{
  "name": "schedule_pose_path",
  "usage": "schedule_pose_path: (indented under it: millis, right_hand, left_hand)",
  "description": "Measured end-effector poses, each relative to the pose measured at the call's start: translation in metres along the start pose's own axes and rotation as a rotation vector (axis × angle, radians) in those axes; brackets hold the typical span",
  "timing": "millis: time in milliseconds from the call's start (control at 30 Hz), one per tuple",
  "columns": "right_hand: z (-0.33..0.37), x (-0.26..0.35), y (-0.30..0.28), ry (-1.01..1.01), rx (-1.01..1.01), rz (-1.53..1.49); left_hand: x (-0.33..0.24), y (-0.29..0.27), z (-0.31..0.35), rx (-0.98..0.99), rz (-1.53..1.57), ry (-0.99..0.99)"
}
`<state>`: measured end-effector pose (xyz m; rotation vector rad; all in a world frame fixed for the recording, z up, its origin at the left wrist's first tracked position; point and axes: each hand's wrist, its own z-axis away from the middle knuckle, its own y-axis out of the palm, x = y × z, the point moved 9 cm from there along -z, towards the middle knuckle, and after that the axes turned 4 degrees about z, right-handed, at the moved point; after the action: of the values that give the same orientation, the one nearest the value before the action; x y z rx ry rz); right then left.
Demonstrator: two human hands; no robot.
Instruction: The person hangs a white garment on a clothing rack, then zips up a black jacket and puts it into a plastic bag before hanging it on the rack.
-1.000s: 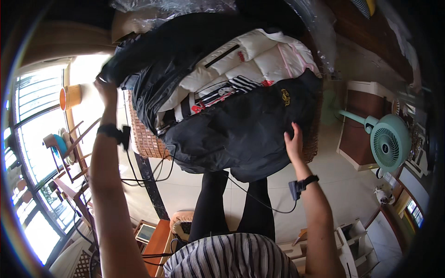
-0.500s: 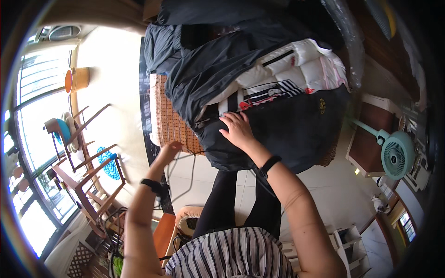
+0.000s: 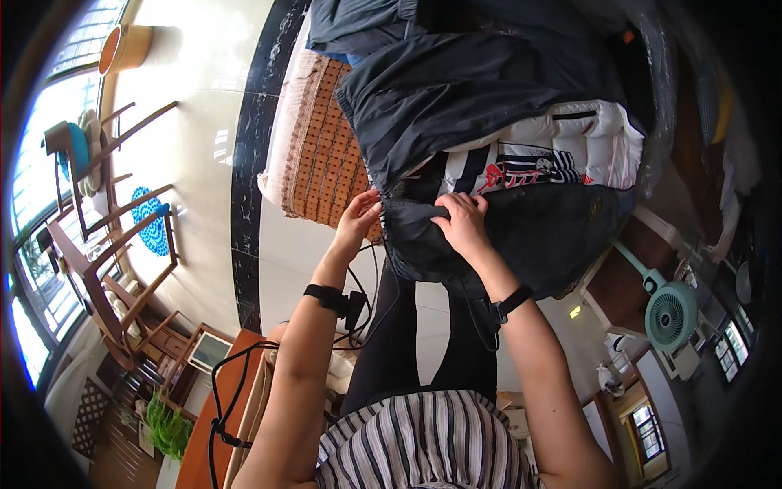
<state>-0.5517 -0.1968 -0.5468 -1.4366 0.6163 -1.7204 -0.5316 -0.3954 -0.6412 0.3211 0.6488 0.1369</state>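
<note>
A dark grey jacket (image 3: 529,232) lies spread over a woven mat in front of me. Its front parts to show a white quilted layer (image 3: 615,151) with black stripes and red prints. At the jacket's near left edge, my left hand (image 3: 358,218) has its fingertips closed on the gathered hem. My right hand (image 3: 464,224) pinches the fabric along the front opening, just right of the left hand. Its fingertips partly hide the edge they grip. Black straps circle both wrists, and thin black cables hang below them.
The woven brown mat (image 3: 322,151) with a pale border lies under the jacket's left side. Wooden chairs (image 3: 122,277) and an orange bucket (image 3: 126,50) stand on the left. A green fan (image 3: 672,316) is at the right. Clear plastic (image 3: 664,106) hangs beyond the jacket.
My left hand has come up from below the mat to the jacket's hem. My right hand, earlier spread flat on the jacket, now grips its edge. The view has shifted.
</note>
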Motion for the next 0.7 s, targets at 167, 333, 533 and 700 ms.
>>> schedule_pose_path:
  millis: [167,333,533,700]
  right_hand:
    - [-0.025,0.022,0.018,0.024,0.083,-0.140]
    - [-0.044,0.027,0.058,0.073,0.399,-0.293]
    - [-0.043,0.030,0.057,0.149,0.468,-0.620]
    - [-0.040,0.041,0.027,0.019,0.176,-0.471]
  left_hand:
    - [-0.007,-0.002,0.006,0.011,0.074,0.054]
    - [-0.020,0.023,0.021,0.084,0.118,0.022]
    - [-0.030,0.020,0.027,0.034,0.096,0.071]
    - [-0.032,0.018,0.029,-0.043,0.027,0.094]
